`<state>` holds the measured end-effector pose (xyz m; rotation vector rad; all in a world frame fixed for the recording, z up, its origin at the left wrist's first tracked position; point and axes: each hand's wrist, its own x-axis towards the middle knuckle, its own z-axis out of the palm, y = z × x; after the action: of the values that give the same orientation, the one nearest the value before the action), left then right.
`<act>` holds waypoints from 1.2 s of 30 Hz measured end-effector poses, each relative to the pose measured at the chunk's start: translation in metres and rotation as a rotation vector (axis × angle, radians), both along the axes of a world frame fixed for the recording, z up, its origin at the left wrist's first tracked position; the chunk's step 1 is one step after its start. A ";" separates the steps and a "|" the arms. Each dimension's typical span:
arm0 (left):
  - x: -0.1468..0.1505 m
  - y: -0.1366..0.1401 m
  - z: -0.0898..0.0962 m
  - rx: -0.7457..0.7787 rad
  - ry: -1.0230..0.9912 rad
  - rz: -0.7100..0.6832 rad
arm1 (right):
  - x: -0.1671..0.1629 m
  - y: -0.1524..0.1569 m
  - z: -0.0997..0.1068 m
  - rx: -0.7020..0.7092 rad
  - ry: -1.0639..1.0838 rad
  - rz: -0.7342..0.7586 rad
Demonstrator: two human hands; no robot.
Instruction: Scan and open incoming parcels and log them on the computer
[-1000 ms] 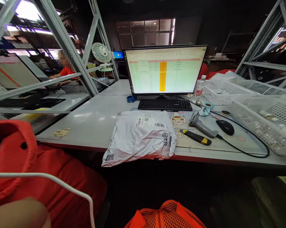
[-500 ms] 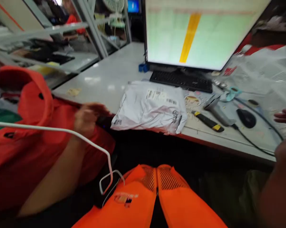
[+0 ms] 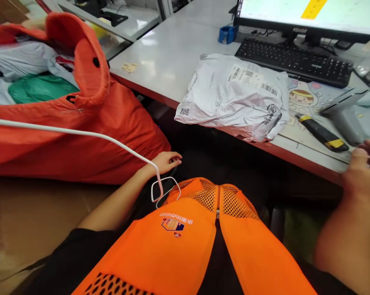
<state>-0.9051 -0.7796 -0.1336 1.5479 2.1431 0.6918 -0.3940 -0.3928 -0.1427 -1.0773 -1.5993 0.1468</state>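
My left hand (image 3: pixel 168 162) hangs low beside my orange vest (image 3: pixel 185 241), near the red sack; its fingers are loosely bent and apart, holding nothing. At the right edge, my right hand (image 3: pixel 361 166) is at the lower end of the grey barcode scanner (image 3: pixel 346 119), fingers partly curled and apart. Whether it touches the scanner handle is hard to make out. A white plastic parcel (image 3: pixel 234 94) with printed labels lies on the desk's front edge, and a black and yellow utility knife (image 3: pixel 322 132) lies between it and the scanner.
A black keyboard (image 3: pixel 295 61) and a monitor (image 3: pixel 314 16) stand behind the parcel, with a blue tape dispenser (image 3: pixel 227 34) to their left. The large red sack (image 3: pixel 120 131) on the left holds several bagged parcels. A white cable (image 3: pixel 95 133) crosses in front of it.
My view has turned down and to the right. The left hand has dropped from near the desk edge toward my lap. The right hand has come to the scanner's handle end.
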 end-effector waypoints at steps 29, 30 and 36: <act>0.076 0.262 0.116 0.373 0.712 -0.363 | 0.036 0.188 0.025 0.023 -0.353 -0.136; 0.076 0.262 0.116 0.383 0.718 -0.367 | 0.041 0.191 0.021 0.020 -0.358 -0.168; 0.074 0.264 0.105 0.496 0.763 -0.356 | 0.055 0.186 0.001 -0.144 -0.437 -0.253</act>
<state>-0.8306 -0.5153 -0.0283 2.7327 2.1513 0.5883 -0.3387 -0.2066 -0.1413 -1.4888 -1.8376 -0.1565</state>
